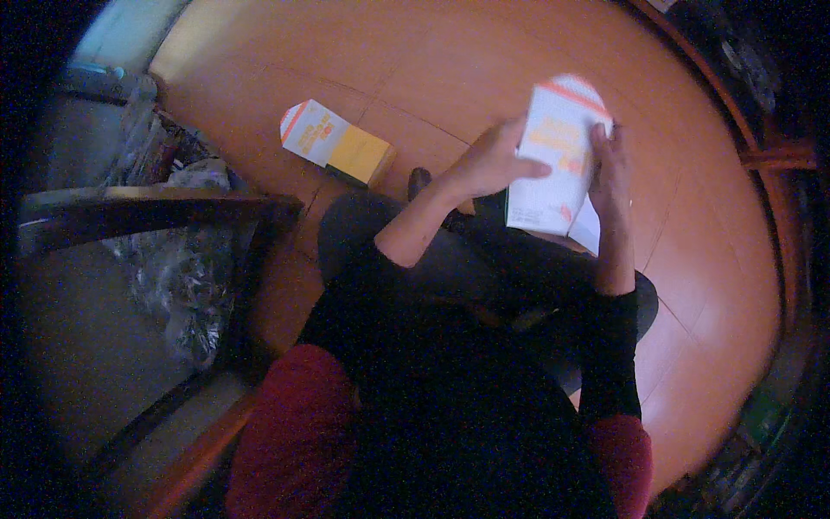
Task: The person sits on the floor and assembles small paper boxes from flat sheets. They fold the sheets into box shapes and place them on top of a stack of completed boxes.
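The box (pixel 553 160) between the hands looks like thin cardboard, white with orange print, its face smooth and faintly glossy. The second box (pixel 339 144) lying on the floor (pixel 484 60) is the same printed cardboard, white and yellow, with a slight sheen. The floor is made of large orange-brown tiles, smooth and semi-gloss, with thin dark joints. The chair arm (pixel 156 212) at left is dark wood, polished and shiny along its top edge. Beside it lies crumpled clear plastic wrap (pixel 177 277), glossy and wrinkled. The sleeves (pixel 605 346) are black cloth, matt and soft; the cushion (pixel 294 432) is dark red fabric, matt
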### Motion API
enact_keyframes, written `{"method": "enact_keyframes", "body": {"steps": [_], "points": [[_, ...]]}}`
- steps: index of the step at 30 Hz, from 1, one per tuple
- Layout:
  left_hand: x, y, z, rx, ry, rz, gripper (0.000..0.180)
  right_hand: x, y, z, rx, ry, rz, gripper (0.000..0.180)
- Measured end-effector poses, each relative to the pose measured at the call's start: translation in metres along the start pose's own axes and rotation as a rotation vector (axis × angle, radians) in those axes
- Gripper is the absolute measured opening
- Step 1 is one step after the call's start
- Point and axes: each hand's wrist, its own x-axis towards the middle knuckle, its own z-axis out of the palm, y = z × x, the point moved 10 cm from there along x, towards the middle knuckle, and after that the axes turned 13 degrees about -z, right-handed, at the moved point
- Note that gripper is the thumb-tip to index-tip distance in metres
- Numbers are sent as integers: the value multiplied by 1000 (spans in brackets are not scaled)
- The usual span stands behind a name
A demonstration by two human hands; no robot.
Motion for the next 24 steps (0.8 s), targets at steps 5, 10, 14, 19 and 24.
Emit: {"method": "enact_keyframes", "body": {"steps": [5,10,14,19,24], "points": [[-8,5,-98,-404,255,66,40,-27,30,86,-30,-565,204,60],[-33,-9,-189,123,544,91,37,-8,87,160,13,-484,265,64],[-79,-49,-259,292,762,-67,36,1,146,218,-405,-577,295,56],[-125,-131,-302,208,913,-84,44,-5,226,282,-728,-807,147,47],[-135,-181,-325,173,985,-229,55,-22,253,295,-916,-810,94,45]]}}
